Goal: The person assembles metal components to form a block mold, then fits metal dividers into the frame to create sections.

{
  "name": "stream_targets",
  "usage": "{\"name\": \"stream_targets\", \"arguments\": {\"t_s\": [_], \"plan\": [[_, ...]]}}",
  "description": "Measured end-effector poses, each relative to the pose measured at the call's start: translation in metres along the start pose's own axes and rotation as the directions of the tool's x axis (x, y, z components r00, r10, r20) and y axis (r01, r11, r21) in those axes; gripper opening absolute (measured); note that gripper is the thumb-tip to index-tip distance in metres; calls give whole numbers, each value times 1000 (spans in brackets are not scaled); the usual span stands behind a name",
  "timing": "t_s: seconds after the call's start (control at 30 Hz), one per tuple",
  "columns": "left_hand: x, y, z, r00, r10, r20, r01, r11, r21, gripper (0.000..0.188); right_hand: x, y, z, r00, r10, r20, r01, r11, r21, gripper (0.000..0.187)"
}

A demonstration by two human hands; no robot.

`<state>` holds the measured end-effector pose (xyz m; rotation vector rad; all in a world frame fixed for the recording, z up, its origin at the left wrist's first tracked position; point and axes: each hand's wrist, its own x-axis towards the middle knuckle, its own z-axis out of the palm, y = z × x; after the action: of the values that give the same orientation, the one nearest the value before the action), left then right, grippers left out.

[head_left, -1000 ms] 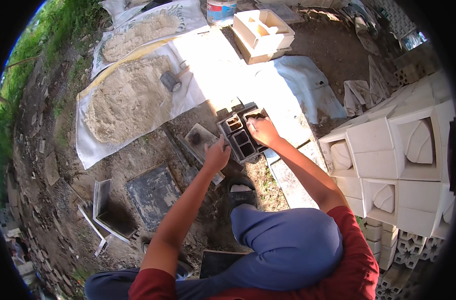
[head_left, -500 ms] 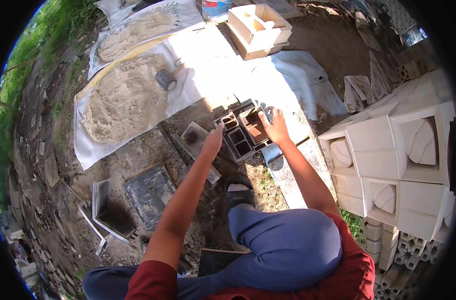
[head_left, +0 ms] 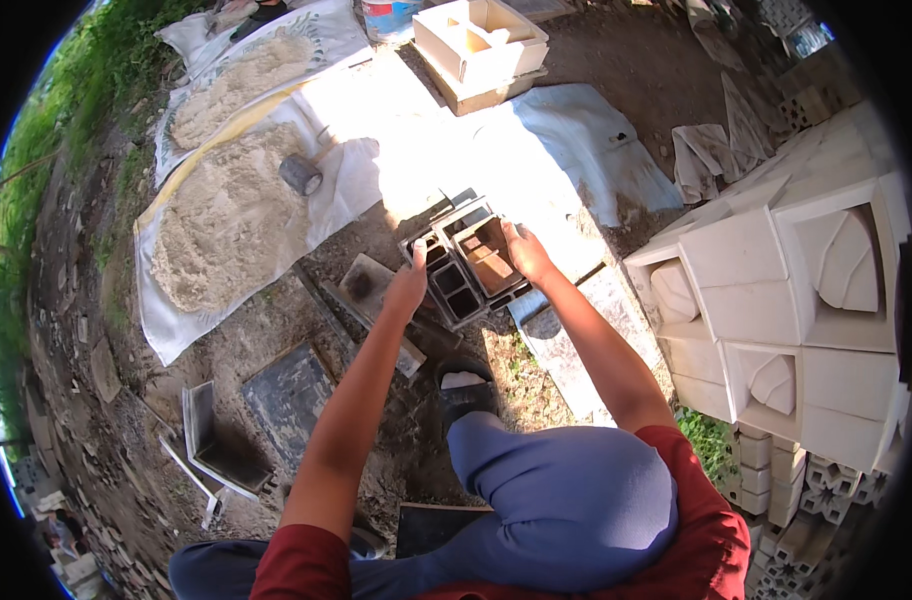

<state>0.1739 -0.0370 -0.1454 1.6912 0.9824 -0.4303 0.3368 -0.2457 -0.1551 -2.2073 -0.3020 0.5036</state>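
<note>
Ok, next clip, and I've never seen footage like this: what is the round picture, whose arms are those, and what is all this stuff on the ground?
There is no machine here. A person wears a wide fisheye camera on the head, looking down, so the picture is round and straight edges bend near the rim. The two bare forearms from the lower edge are that person's own, above a blue-clad knee.

Both hands grip a dark compartmented mould on the ground: the left hand at its near-left edge, the right hand on its right side, beside the reddish-brown compartment.

Around it lie heaps of pale sand on white sheeting, with a small grey can at the heap's edge. A cream box mould stands further off. On the right are stacked white cast blocks. Flat dark plates lie on the dirt to the left.
</note>
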Motion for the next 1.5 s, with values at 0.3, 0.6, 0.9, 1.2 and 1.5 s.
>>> {"name": "stream_targets", "arguments": {"t_s": [0.3, 0.6, 0.9, 1.2, 1.5], "plan": [[-23, -12, -12, 946, 207, -248, -182, 976, 120, 87, -19, -45, -2, 999, -8, -35, 8, 1000, 4, 52], [-28, -11, 6, 893, 295, -340, -275, 955, 107, 76, -22, -42, -6, 999, -44, 18, 42, 996, 80, 35], [-44, -8, 13, 905, 303, -298, -311, 950, 23, 70, -42, -31, -13, 989, -146, -36, 148, 987, 66, 38], [-48, -3, 7, 854, 352, -383, -350, 934, 78, 60, -47, -45, -11, 990, -110, -93, 116, 991, 64, 40], [-40, -2, 1, 860, 380, -341, -366, 925, 108, 55, -46, -36, -10, 987, -154, -37, 158, 981, 117, 39]]}}
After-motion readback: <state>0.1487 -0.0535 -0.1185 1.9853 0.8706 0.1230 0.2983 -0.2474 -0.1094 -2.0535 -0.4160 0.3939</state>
